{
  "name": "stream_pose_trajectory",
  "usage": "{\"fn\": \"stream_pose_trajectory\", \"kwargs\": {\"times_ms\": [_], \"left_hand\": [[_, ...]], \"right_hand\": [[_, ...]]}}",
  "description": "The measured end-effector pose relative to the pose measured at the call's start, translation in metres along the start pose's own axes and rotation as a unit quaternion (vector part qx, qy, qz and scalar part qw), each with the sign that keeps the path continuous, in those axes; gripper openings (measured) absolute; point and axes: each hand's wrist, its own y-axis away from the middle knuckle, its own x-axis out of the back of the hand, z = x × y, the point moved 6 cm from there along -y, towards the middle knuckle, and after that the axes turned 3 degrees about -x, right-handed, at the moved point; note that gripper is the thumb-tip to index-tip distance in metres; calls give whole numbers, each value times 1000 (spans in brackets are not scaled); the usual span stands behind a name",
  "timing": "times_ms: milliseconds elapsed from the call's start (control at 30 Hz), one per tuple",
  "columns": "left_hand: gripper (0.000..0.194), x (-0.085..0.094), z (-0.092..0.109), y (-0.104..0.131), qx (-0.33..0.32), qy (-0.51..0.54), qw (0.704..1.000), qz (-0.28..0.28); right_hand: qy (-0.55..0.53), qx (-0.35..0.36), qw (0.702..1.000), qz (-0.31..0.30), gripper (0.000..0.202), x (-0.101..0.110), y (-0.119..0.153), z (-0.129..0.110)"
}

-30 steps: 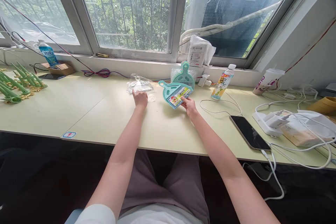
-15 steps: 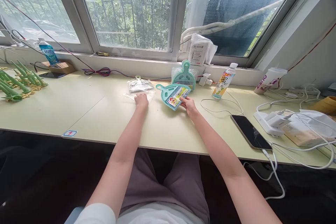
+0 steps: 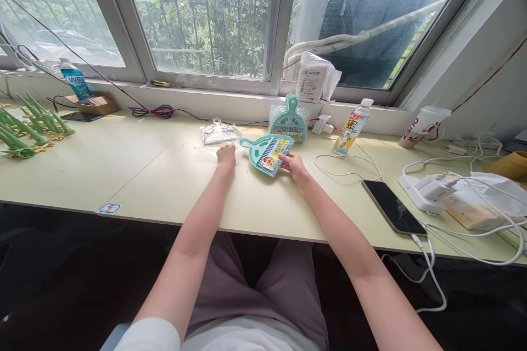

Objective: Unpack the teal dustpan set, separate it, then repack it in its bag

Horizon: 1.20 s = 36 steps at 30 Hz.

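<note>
My right hand (image 3: 293, 165) grips the lower right edge of a mint-green mini dustpan (image 3: 256, 149), which has a blue-bristled brush and a yellow printed label on its front. The dustpan is tilted, its looped handle pointing left. Closed into a fist, my left hand (image 3: 226, 156) pinches a thin clear plastic bag (image 3: 211, 151) on the table. Just beyond it lies a pile of clear plastic bags (image 3: 220, 132). Behind the dustpan, more mint-green dustpans (image 3: 290, 119) in clear wrapping lean against the wall under the window.
On the right are a drink bottle (image 3: 352, 127), a phone (image 3: 393, 207), a white cup (image 3: 424, 126) and a power strip (image 3: 424, 194) with tangled cables. Green plastic parts (image 3: 24, 131), a small cardboard box (image 3: 102, 104) and a blue bottle (image 3: 76, 81) stand left. A wrapped package (image 3: 315, 79) sits on the sill.
My left hand has shifted slightly right and away from me, dragging the bag's edge. The dustpan in my right hand has moved a little left and toward me.
</note>
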Motion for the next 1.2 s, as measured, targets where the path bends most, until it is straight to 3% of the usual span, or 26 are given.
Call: {"fn": "stream_pose_trajectory", "kwargs": {"times_ms": [133,433,733,833,900,967,1033,1100,1200], "left_hand": [[54,5,1,2,4,-76,997,6],[55,12,26,12,-100,37,990,89],[41,13,60,29,-216,112,968,66],[40,29,62,34,-196,174,953,153],[45,42,49,34,-97,223,938,247],[52,44,28,29,39,298,908,292],[56,32,12,21,134,415,864,250],[53,13,11,10,154,561,800,144],[42,-6,29,2,97,734,673,0]], "right_hand": [[3,-5,1000,-6,9,0,-1,2],[-1,12,1000,-20,13,-4,-1,2],[-19,38,999,-13,11,-4,-2,1],[-35,55,998,-6,11,-2,-3,-1],[-53,69,996,-5,11,-1,-2,-3],[-70,82,994,-3,11,0,-1,-6],[-83,89,993,-4,12,-1,1,-8],[-92,90,992,-5,13,-2,3,-9],[-97,90,991,-9,16,-4,5,-9]]}}
